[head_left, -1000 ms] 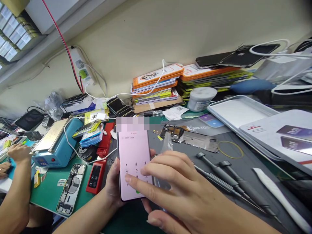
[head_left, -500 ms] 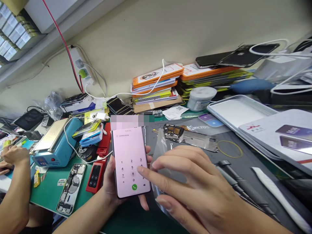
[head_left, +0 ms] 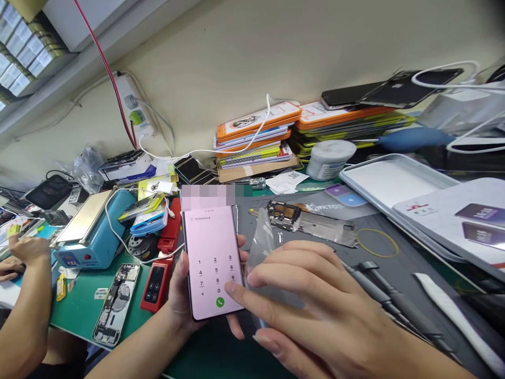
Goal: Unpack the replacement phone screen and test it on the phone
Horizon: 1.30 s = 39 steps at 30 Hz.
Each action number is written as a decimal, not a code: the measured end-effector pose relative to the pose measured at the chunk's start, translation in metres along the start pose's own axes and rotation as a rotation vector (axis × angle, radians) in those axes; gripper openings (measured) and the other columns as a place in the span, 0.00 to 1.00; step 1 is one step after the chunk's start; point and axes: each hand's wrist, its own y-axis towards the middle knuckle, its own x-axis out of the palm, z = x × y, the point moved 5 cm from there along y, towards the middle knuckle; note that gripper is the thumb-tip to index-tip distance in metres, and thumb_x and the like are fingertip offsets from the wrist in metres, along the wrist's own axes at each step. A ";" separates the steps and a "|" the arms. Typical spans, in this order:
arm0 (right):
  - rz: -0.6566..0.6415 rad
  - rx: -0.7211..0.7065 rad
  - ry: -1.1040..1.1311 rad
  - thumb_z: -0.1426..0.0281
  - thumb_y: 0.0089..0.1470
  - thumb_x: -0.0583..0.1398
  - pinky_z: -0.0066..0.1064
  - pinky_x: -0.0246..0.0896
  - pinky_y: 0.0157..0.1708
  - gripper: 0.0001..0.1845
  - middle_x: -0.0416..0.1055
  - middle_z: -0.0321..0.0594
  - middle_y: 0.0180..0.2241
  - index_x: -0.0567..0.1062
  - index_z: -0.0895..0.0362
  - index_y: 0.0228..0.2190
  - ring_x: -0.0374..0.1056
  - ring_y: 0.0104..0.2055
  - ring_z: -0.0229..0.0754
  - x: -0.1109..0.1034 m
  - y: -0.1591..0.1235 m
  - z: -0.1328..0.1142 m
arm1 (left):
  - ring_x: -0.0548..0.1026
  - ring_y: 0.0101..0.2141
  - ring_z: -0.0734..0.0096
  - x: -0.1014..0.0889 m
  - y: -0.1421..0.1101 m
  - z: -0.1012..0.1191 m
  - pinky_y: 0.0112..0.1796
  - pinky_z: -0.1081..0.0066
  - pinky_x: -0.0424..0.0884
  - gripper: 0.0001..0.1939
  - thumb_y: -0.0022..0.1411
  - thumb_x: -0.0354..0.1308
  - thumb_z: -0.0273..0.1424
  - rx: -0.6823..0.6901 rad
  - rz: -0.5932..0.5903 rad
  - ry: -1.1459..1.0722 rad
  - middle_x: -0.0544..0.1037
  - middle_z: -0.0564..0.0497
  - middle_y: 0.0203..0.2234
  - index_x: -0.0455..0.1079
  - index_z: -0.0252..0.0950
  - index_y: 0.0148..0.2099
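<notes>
My left hand [head_left: 179,295] is wrapped round a smartphone [head_left: 211,237], thumb along its left edge and fingertips showing at the right. The lit pink screen shows a dial pad with a green call button; its top is pixelated. Over the phone's lower right, my right hand [head_left: 315,300] has its fingers apart, the index fingertip at the keys near 8 and 9. A clear plastic sheet or bag [head_left: 261,245] stands between the phone and my right hand. What supports it is hidden.
A phone frame with exposed parts [head_left: 311,223] lies on the grey mat, with screwdrivers [head_left: 384,289] and a white pry tool [head_left: 457,316] to the right. At left are an opened phone [head_left: 116,305], a red device [head_left: 154,287], a blue machine [head_left: 97,231] and another person's hand [head_left: 27,250].
The phone and my left hand have shifted slightly left. My right index finger has moved from the keypad's left side to its right side. The view has shifted slightly.
</notes>
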 end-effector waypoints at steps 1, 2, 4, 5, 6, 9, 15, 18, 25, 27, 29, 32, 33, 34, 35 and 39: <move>-0.029 -0.006 0.008 0.70 0.70 0.58 0.40 0.61 0.51 0.13 0.80 0.40 0.40 0.82 0.59 0.47 0.72 0.45 0.44 -0.001 0.002 -0.001 | 0.80 0.49 0.55 -0.001 0.000 -0.001 0.33 0.69 0.83 0.40 0.62 0.65 0.56 0.003 0.006 0.009 0.81 0.41 0.55 0.72 0.34 0.67; -0.058 -0.011 0.017 0.69 0.70 0.59 0.39 0.61 0.52 0.12 0.80 0.40 0.40 0.82 0.59 0.47 0.72 0.45 0.43 -0.001 0.004 -0.002 | 0.80 0.50 0.54 -0.002 -0.001 -0.001 0.34 0.69 0.82 0.40 0.62 0.65 0.56 0.004 0.009 0.018 0.81 0.41 0.55 0.72 0.35 0.66; -0.101 -0.014 0.034 0.69 0.70 0.60 0.37 0.62 0.53 0.11 0.80 0.39 0.40 0.83 0.59 0.46 0.72 0.45 0.42 -0.003 0.006 -0.003 | 0.80 0.49 0.52 -0.003 -0.001 -0.003 0.37 0.66 0.80 0.40 0.63 0.64 0.57 0.002 0.015 0.032 0.81 0.40 0.55 0.72 0.35 0.66; -0.109 -0.014 0.042 0.69 0.70 0.60 0.37 0.61 0.53 0.11 0.80 0.39 0.40 0.83 0.59 0.46 0.72 0.45 0.42 -0.003 0.007 -0.004 | 0.80 0.49 0.52 -0.003 -0.002 -0.003 0.39 0.65 0.79 0.40 0.63 0.64 0.57 0.003 0.020 0.038 0.81 0.41 0.55 0.72 0.35 0.67; -0.108 -0.016 0.049 0.69 0.70 0.61 0.37 0.61 0.54 0.11 0.81 0.39 0.40 0.83 0.59 0.46 0.72 0.46 0.42 -0.003 0.007 -0.004 | 0.79 0.49 0.53 -0.003 -0.002 -0.003 0.41 0.64 0.79 0.40 0.63 0.64 0.57 0.004 0.026 0.043 0.81 0.41 0.55 0.72 0.35 0.66; -0.111 -0.013 0.057 0.67 0.71 0.59 0.37 0.61 0.55 0.12 0.81 0.39 0.41 0.83 0.58 0.47 0.72 0.46 0.43 0.003 0.004 -0.004 | 0.80 0.49 0.57 -0.002 -0.002 -0.003 0.47 0.65 0.77 0.40 0.62 0.65 0.56 0.009 0.041 0.051 0.82 0.44 0.54 0.73 0.34 0.66; -0.097 -0.042 0.020 0.59 0.76 0.53 0.40 0.56 0.60 0.20 0.82 0.38 0.46 0.80 0.54 0.54 0.70 0.51 0.44 0.011 0.001 -0.006 | 0.80 0.52 0.58 0.007 -0.001 -0.002 0.54 0.67 0.74 0.38 0.62 0.67 0.54 0.027 0.072 0.051 0.84 0.43 0.52 0.75 0.33 0.64; -0.154 -0.050 0.018 0.59 0.75 0.55 0.39 0.57 0.60 0.19 0.82 0.38 0.46 0.81 0.54 0.54 0.71 0.52 0.43 0.011 0.000 -0.006 | 0.80 0.52 0.60 0.007 -0.001 -0.001 0.55 0.68 0.75 0.38 0.62 0.68 0.53 0.030 0.072 0.033 0.84 0.43 0.52 0.75 0.32 0.64; 0.020 -0.021 -0.020 0.75 0.62 0.60 0.41 0.66 0.49 0.12 0.79 0.40 0.39 0.81 0.58 0.45 0.72 0.44 0.45 0.000 -0.003 0.000 | 0.80 0.53 0.50 0.002 0.002 0.001 0.29 0.68 0.85 0.42 0.62 0.64 0.58 0.009 -0.025 -0.007 0.80 0.39 0.56 0.69 0.35 0.68; 0.022 -0.022 -0.023 0.77 0.60 0.60 0.40 0.66 0.48 0.13 0.79 0.39 0.38 0.81 0.58 0.44 0.72 0.44 0.44 0.000 -0.002 0.001 | 0.79 0.54 0.49 0.001 0.002 0.002 0.31 0.68 0.85 0.43 0.63 0.63 0.58 0.011 -0.036 -0.010 0.79 0.37 0.57 0.68 0.34 0.69; 0.022 -0.022 -0.018 0.77 0.60 0.59 0.39 0.65 0.48 0.13 0.79 0.39 0.38 0.81 0.58 0.43 0.72 0.43 0.44 0.000 -0.002 0.000 | 0.79 0.53 0.51 0.002 0.001 0.002 0.32 0.67 0.86 0.43 0.63 0.63 0.57 0.011 -0.049 -0.023 0.80 0.38 0.57 0.68 0.33 0.69; 0.019 -0.028 0.010 0.77 0.61 0.59 0.38 0.65 0.50 0.12 0.80 0.38 0.38 0.81 0.57 0.43 0.73 0.44 0.43 0.000 -0.001 0.000 | 0.79 0.54 0.53 0.003 0.001 0.002 0.33 0.66 0.86 0.42 0.64 0.63 0.56 0.021 -0.060 -0.057 0.80 0.41 0.56 0.67 0.33 0.69; 0.010 -0.033 0.024 0.76 0.61 0.60 0.38 0.66 0.50 0.12 0.80 0.37 0.38 0.81 0.57 0.44 0.74 0.44 0.42 -0.001 -0.001 0.000 | 0.78 0.55 0.53 0.003 0.000 0.002 0.33 0.66 0.86 0.42 0.64 0.64 0.56 0.022 -0.054 -0.058 0.80 0.40 0.56 0.68 0.33 0.69; -0.006 -0.038 0.029 0.76 0.61 0.60 0.37 0.67 0.50 0.11 0.81 0.37 0.38 0.81 0.57 0.44 0.75 0.44 0.41 -0.002 -0.001 -0.001 | 0.77 0.55 0.52 0.002 0.000 0.002 0.33 0.67 0.86 0.42 0.63 0.63 0.57 0.022 -0.047 -0.052 0.80 0.40 0.57 0.68 0.34 0.69; -0.026 -0.044 0.027 0.76 0.61 0.61 0.36 0.68 0.50 0.11 0.81 0.36 0.38 0.81 0.57 0.44 0.75 0.44 0.41 -0.003 0.000 -0.001 | 0.77 0.56 0.51 0.002 0.000 0.001 0.32 0.67 0.86 0.42 0.63 0.63 0.57 0.023 -0.040 -0.042 0.79 0.40 0.57 0.68 0.34 0.68; -0.102 -0.059 0.012 0.75 0.63 0.63 0.33 0.72 0.51 0.10 0.83 0.35 0.37 0.82 0.56 0.45 0.77 0.42 0.39 -0.007 0.004 -0.004 | 0.77 0.56 0.50 -0.001 0.000 -0.001 0.31 0.69 0.85 0.41 0.62 0.63 0.58 0.028 -0.018 -0.007 0.80 0.40 0.56 0.70 0.35 0.67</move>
